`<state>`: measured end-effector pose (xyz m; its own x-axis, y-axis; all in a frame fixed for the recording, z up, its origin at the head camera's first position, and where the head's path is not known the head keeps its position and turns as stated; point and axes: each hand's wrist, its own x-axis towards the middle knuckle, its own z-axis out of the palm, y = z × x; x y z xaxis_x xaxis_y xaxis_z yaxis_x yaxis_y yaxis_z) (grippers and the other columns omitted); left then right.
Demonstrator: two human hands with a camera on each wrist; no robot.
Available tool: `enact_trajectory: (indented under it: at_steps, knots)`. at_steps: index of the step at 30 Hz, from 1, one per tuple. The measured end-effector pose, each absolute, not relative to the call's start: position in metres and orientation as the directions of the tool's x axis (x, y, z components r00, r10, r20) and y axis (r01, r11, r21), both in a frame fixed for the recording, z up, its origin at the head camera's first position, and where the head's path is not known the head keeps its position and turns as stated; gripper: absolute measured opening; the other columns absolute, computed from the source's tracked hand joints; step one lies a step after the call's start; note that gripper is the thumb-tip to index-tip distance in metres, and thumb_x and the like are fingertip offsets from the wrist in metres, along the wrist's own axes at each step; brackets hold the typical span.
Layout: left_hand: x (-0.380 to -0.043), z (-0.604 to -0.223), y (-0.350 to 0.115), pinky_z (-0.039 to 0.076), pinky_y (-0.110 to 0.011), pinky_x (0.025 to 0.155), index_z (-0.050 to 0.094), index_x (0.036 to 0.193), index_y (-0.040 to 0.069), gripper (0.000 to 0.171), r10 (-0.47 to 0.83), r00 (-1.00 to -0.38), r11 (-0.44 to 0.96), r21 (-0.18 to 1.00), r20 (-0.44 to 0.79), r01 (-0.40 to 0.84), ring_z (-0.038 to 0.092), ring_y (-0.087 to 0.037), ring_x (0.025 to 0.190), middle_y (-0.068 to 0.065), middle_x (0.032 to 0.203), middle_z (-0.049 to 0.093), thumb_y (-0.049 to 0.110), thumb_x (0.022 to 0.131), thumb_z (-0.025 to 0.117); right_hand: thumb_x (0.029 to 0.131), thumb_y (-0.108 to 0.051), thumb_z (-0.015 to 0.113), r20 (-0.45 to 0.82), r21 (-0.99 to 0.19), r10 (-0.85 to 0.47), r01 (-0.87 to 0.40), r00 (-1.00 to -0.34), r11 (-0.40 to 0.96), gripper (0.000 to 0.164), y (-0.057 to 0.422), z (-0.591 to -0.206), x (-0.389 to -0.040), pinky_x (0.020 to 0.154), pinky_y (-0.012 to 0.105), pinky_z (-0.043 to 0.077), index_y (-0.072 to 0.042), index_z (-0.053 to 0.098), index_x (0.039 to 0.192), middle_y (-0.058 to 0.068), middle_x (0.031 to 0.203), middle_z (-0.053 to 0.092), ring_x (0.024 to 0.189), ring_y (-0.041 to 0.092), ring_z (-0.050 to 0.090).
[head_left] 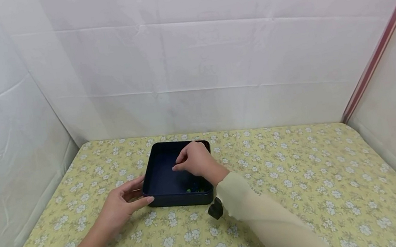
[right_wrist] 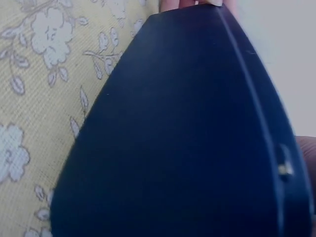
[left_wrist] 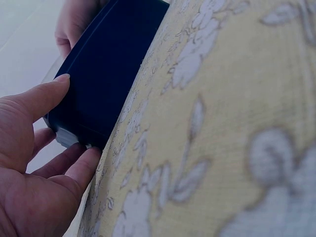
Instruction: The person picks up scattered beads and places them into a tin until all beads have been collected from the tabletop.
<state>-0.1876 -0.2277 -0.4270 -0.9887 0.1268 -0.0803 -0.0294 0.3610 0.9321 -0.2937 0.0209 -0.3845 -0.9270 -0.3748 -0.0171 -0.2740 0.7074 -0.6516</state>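
A dark blue rectangular box [head_left: 165,173], open at the top, sits on the flowered cloth. My left hand [head_left: 120,202] holds its near left corner, thumb on the near wall and fingers along the left side; in the left wrist view the thumb [left_wrist: 54,96] presses the box wall [left_wrist: 111,64]. Over the inside of the box is my right hand [head_left: 197,161], its fingers curled and thumb and forefinger tips brought close together. No object shows between them. Small green and dark pieces [head_left: 194,190] lie in the box's near right corner, partly in shadow.
A yellow cloth with white flowers [head_left: 284,179] covers the table. White sheet walls [head_left: 213,67] stand behind and on both sides, with a dark red strip [head_left: 380,49] at the right corner. Black wrist mounts [head_left: 215,209] are on both sleeves.
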Motion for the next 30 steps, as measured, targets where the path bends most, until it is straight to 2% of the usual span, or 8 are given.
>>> enact_trajectory:
  at_steps: [8,14,30]
  knots:
    - [-0.187,-0.426,-0.227,0.059,-0.025,0.093,0.045,0.157,0.020,0.078,0.124,-0.988,0.360,0.932,-0.089,-0.039,0.055,-0.037,0.136,-0.017,0.149,0.055,0.038,0.089,0.081,0.085,-0.023,0.086,-0.083,-0.585,-0.346,-0.235,-0.935,0.776,0.007,0.013,-0.388,-0.296,0.077,0.032,0.062,-0.017,0.083,0.087,-0.002,0.103,0.077,0.088,0.015,0.070]
    - [-0.187,-0.427,-0.226,0.058,-0.023,0.092,0.045,0.157,0.020,0.077,0.132,-0.987,0.348,0.937,-0.086,-0.035,0.055,-0.036,0.136,-0.016,0.149,0.055,0.036,0.090,0.081,0.085,-0.023,0.087,-0.108,-0.554,-0.337,-0.224,-0.935,0.802,0.006,0.011,-0.389,-0.298,0.078,0.032,0.062,-0.018,0.083,0.084,-0.002,0.102,0.077,0.090,0.015,0.070]
    - [-0.188,-0.428,-0.227,0.057,-0.021,0.092,0.045,0.157,0.019,0.077,0.141,-0.987,0.338,0.941,-0.076,-0.024,0.055,-0.036,0.136,-0.016,0.149,0.055,0.035,0.090,0.081,0.085,-0.025,0.086,-0.130,-0.544,-0.346,-0.224,-0.929,0.809,0.007,0.008,-0.392,-0.300,0.081,0.032,0.062,-0.018,0.084,0.084,-0.003,0.102,0.076,0.089,0.014,0.069]
